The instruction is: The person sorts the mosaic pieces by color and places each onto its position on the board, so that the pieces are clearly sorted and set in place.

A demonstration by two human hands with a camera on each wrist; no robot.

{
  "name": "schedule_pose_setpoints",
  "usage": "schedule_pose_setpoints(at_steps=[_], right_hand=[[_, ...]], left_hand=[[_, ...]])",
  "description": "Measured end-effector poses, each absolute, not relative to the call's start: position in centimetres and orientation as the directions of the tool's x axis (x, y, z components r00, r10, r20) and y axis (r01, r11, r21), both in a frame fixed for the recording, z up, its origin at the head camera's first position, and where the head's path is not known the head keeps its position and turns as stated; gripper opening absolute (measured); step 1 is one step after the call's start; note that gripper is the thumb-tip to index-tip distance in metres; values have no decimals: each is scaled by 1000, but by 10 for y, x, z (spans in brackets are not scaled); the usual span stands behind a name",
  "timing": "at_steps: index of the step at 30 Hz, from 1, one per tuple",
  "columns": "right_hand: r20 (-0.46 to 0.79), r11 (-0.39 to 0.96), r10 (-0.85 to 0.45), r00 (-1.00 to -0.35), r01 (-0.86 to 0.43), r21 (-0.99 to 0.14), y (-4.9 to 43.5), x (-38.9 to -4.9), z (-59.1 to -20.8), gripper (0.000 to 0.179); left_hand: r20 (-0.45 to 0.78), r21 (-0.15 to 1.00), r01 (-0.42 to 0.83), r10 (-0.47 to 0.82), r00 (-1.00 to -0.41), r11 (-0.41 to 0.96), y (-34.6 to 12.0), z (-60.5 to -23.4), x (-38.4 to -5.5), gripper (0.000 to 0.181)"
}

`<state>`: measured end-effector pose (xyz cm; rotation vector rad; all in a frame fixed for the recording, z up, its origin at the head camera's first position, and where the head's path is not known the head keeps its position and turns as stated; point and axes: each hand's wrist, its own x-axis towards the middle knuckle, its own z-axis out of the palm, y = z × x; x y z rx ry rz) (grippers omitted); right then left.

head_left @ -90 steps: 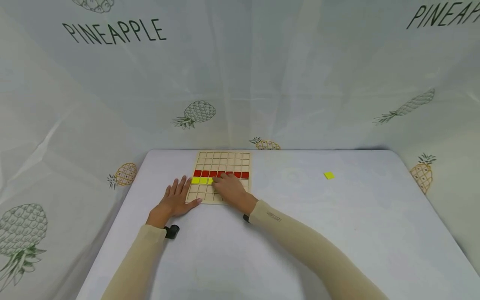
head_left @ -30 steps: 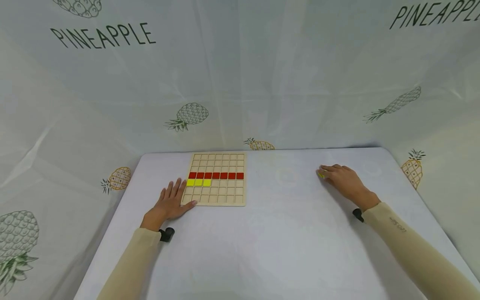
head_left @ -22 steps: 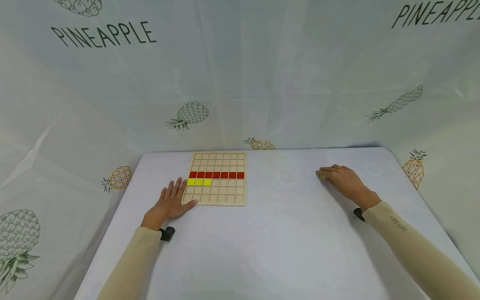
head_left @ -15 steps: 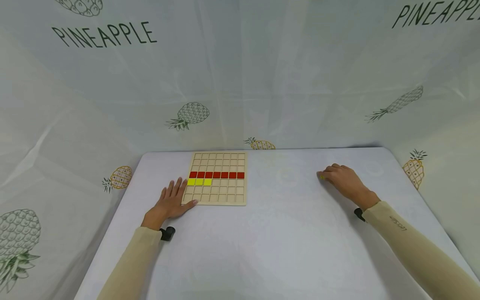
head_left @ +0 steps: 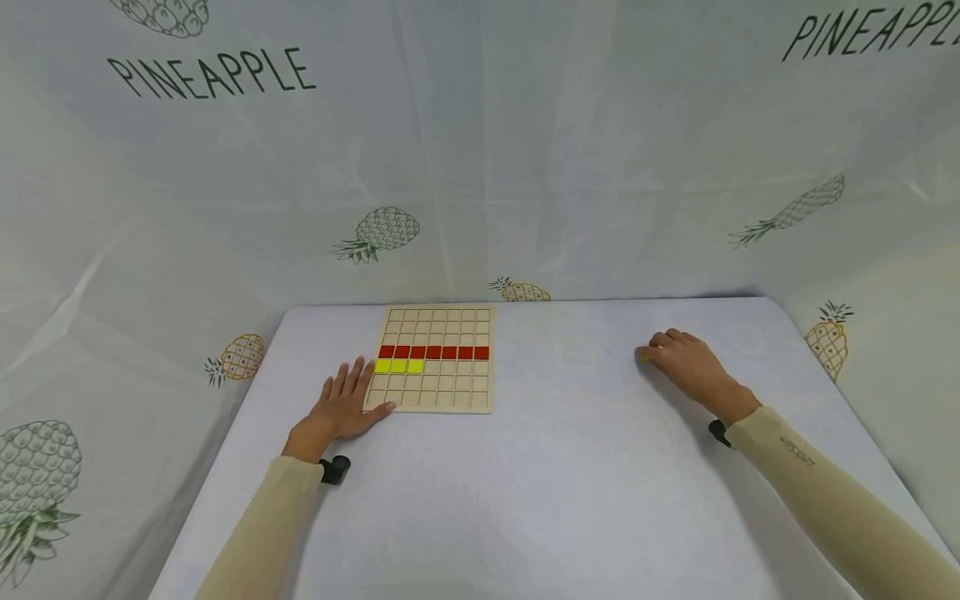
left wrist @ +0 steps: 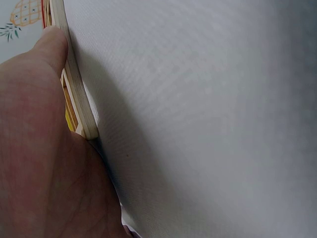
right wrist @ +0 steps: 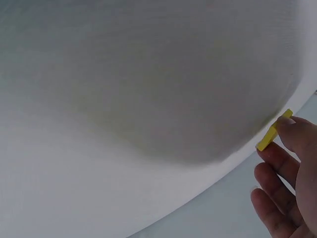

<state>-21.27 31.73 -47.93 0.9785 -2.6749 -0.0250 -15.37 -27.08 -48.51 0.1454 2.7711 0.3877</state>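
My right hand (head_left: 688, 365) is at the right of the table and pinches a small yellow square tile (right wrist: 274, 131) between thumb and fingers. In the head view only a sliver of that tile shows under the fingertips. A wooden grid board (head_left: 459, 385) lies at the back left. Red tiles (head_left: 434, 352) fill one whole row of it, and three yellow tiles (head_left: 399, 366) sit at the left of the row in front. My left hand (head_left: 339, 410) lies with fingers spread at the board's left edge; its thumb rests at the front left corner.
The white table (head_left: 525, 500) has rounded back corners. Behind and beside it hangs a pale sheet (head_left: 600, 150) with printed pineapples and lettering. A small black device (head_left: 334, 469) is worn on the left wrist, another (head_left: 718, 431) on the right.
My right hand has gone from the board to the right side of the table and taken hold of the loose yellow tile there. The left hand has stayed by the board.
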Motion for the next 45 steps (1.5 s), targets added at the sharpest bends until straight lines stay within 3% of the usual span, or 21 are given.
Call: schedule_pose_setpoints(at_steps=[9,20,38,45], right_hand=[[317,742,-651,-690,-666,77,290,-211,-468,38],[414,647,-711,-569,-760,66,226,-214,-460,33],[340,563,-794,-504,-821,98,96,-218,-457,31],[359,521,-806,-470,-851,57,59,-220,-460,26]], left_hand=[[-314,280,53,144,-938,958,-272,-485,-153,99],[-309,282,61,151,-939,957,-275,-489,-154,100],[-293,285,72,158,-943,956,-283,-507,-164,104],[-293,278,68,152,-944,958,-286,-512,-166,104]])
